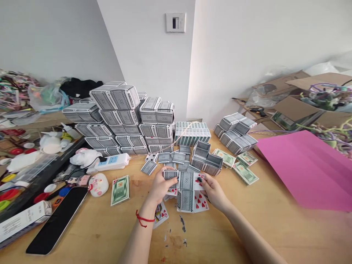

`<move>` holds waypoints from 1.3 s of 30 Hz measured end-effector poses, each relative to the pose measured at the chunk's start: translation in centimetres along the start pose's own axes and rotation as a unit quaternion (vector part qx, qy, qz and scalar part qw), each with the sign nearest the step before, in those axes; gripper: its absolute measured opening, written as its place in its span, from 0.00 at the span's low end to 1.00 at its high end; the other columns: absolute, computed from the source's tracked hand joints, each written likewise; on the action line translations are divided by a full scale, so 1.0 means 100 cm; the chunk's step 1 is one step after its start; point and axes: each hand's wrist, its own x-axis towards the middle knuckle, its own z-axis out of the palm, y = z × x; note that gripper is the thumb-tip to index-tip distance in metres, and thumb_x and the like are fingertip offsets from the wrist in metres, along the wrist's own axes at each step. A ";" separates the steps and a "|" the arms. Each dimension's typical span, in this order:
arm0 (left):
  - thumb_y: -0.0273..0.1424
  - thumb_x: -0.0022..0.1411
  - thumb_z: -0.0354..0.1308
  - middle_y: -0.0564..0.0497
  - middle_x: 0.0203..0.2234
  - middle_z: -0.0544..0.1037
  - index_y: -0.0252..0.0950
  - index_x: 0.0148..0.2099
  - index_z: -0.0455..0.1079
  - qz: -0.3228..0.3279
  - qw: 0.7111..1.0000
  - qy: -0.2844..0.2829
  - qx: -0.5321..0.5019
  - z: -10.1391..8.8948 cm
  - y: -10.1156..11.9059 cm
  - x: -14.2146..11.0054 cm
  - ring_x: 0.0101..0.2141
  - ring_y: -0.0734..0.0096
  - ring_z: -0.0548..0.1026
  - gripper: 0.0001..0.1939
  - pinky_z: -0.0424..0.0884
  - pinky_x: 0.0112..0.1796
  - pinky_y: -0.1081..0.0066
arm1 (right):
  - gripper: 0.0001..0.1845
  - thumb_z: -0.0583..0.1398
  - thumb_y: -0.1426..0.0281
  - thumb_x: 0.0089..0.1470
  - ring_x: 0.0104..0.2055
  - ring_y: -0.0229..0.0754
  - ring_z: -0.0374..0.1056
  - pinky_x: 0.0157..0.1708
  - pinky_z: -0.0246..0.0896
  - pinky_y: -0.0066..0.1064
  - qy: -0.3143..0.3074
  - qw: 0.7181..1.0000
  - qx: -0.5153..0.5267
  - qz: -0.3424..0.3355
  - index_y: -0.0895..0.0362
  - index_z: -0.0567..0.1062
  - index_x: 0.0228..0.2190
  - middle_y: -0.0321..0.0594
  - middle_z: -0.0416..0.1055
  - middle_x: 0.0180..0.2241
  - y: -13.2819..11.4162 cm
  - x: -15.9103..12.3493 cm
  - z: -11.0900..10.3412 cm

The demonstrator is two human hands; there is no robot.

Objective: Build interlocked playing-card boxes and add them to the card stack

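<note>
Blue-grey patterned card backs form a folded piece [186, 190] between the two hands, low over the near middle of the worktop [214, 234]. Left hand [160, 185]: closed in a pinch, thumb over the K card [171, 181], red K legible. Right hand [214, 189]: thumb and fingers pinched on a red card [198, 181], corner reads as 8. Below it, the 7 of hearts [200, 202], index legible. Face card [161, 214] beside the left wrist, which wears a red cord [144, 220].

Near left: black-screened slab [57, 222]; white box [24, 223], print too small to read. Green card pack [120, 190] left of the left hand, wording illegible.

Beyond the hands: loose cards [178, 157], then a folded card unit [206, 157] with open compartments. To its right, more green packs [245, 173] and a magenta sheet [308, 170].

Farther: tall stack of card blocks [118, 117] at left, smaller stack [235, 132] at right. Far right: open cardboard box [297, 110], green-printed item inside; fuzzy coloured stems [330, 95] nearby. Wall: white switch plate [175, 22].
</note>
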 end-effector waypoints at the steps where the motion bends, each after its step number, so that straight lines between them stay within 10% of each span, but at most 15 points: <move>1: 0.26 0.42 0.63 0.57 0.21 0.71 0.37 0.36 0.66 -0.003 1.000 -0.001 -0.003 0.000 0.000 0.000 0.22 0.76 0.69 0.15 0.66 0.25 0.75 | 0.21 0.56 0.50 0.47 0.18 0.30 0.54 0.17 0.54 0.22 -0.002 1.000 0.002 -0.001 0.56 0.63 0.27 0.29 0.60 0.20 0.000 0.000 0.000; 39: 0.25 0.44 0.61 0.57 0.27 0.68 0.40 0.39 0.62 0.007 0.998 -0.050 0.038 0.000 -0.005 -0.002 0.26 0.77 0.67 0.18 0.65 0.28 0.77 | 0.20 0.51 0.52 0.53 0.28 0.39 0.66 0.27 0.63 0.27 0.040 0.980 -0.176 -0.086 0.57 0.69 0.28 0.37 0.70 0.26 0.012 0.000 -0.002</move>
